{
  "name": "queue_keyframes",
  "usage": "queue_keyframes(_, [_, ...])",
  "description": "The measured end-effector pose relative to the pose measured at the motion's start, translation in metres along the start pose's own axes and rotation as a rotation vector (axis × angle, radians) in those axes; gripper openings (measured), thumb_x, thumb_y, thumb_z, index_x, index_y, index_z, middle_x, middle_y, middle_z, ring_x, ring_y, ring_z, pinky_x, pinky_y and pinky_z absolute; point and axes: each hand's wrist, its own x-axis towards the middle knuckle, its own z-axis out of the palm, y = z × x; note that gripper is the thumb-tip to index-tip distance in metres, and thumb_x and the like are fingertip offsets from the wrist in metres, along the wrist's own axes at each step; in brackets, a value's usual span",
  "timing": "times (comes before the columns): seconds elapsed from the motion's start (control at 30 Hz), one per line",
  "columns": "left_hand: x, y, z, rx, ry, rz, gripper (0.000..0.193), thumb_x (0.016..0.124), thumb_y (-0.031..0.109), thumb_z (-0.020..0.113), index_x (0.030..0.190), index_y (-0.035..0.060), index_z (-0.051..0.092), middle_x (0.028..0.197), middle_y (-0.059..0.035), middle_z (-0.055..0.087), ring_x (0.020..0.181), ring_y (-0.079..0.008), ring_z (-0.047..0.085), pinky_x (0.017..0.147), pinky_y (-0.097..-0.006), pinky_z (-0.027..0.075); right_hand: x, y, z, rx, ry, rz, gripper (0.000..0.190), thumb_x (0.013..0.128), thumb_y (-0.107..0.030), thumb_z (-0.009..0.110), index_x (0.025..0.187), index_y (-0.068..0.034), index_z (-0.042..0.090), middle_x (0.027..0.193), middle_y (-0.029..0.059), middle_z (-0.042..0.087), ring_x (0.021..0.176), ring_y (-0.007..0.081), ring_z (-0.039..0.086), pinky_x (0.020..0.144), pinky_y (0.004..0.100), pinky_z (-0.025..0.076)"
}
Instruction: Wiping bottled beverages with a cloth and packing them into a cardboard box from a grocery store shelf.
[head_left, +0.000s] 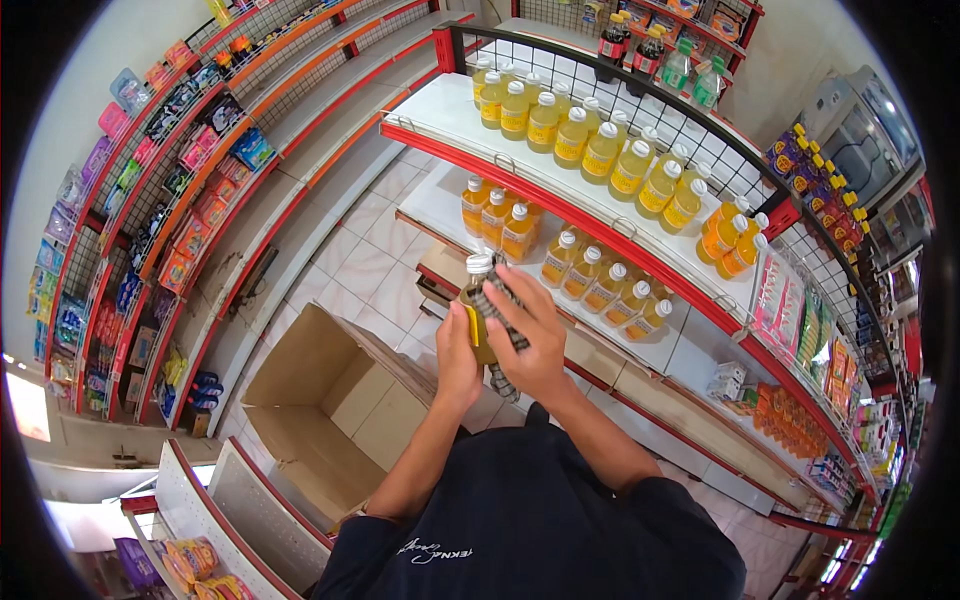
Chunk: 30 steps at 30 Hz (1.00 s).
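A bottle of yellow drink with a white cap (478, 264) is upright in my left hand (457, 356), its yellow label partly covered by my fingers. My right hand (529, 330) presses a dark checked cloth (501, 300) against the bottle's side; part of the cloth hangs below. Just beyond, a row of similar yellow bottles (571, 142) lines the upper shelf of a red-edged display rack. Orange drink bottles (495, 216) stand on the shelf beneath, near the bottle I hold, with paler orange bottles (600, 289) to their right.
An open cardboard box (292, 382) stands on the tiled floor at my left. Wall shelves (300, 184) with packets curve along the left. The rack's red front edge (540, 191) runs close ahead, with orange bottles (731, 240) and hanging packets (780, 300) towards the right.
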Motion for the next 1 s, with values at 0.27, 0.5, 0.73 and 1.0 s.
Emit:
queue_keyframes(0.27, [0.0,0.005,0.006,0.088,-0.004,0.134,0.045,0.096,0.023,0.061,0.133,0.0022,0.045,0.115,-0.0042,0.058,0.102,-0.0104,0.056,0.087,-0.0254,0.047,-0.03,-0.01,0.012,0.287,0.041,0.258,0.043,0.089,-0.003,0.057,0.132,0.002,0.055,0.141,0.0252,0.046,0.129,0.0361,0.048,0.107,0.0386,0.038])
queue_keyframes(0.5, [-0.008,0.003,-0.001,-0.012,-0.094,0.082,0.032,0.103,0.023,0.047,0.128,0.0032,0.048,0.116,-0.0042,0.058,0.102,-0.0097,0.057,0.087,-0.0265,0.047,-0.028,-0.005,0.007,0.134,0.007,0.098,0.039,0.089,-0.003,0.056,0.128,0.002,0.058,0.141,0.0234,0.047,0.128,0.0363,0.048,0.108,0.0399,0.037])
queue_keyframes(0.73, [-0.009,-0.006,0.001,0.042,0.04,0.019,0.052,0.104,0.046,0.034,0.13,0.0033,0.049,0.117,-0.0066,0.06,0.104,-0.0156,0.059,0.091,-0.0322,0.048,-0.028,-0.009,0.015,0.378,0.082,0.357,0.047,0.093,-0.009,0.055,0.137,0.002,0.042,0.14,0.0247,0.047,0.129,0.0343,0.048,0.107,0.0395,0.037])
queue_keyframes(1.0, [-0.005,-0.006,0.002,0.2,0.029,0.226,0.048,0.104,0.042,0.039,0.13,0.0025,0.047,0.116,-0.0051,0.056,0.105,-0.0124,0.054,0.091,-0.0282,0.044,-0.044,-0.006,0.003,0.112,0.009,-0.007,0.035,0.087,-0.002,0.06,0.121,0.002,0.058,0.138,0.0241,0.05,0.129,0.0411,0.047,0.107,0.0426,0.037])
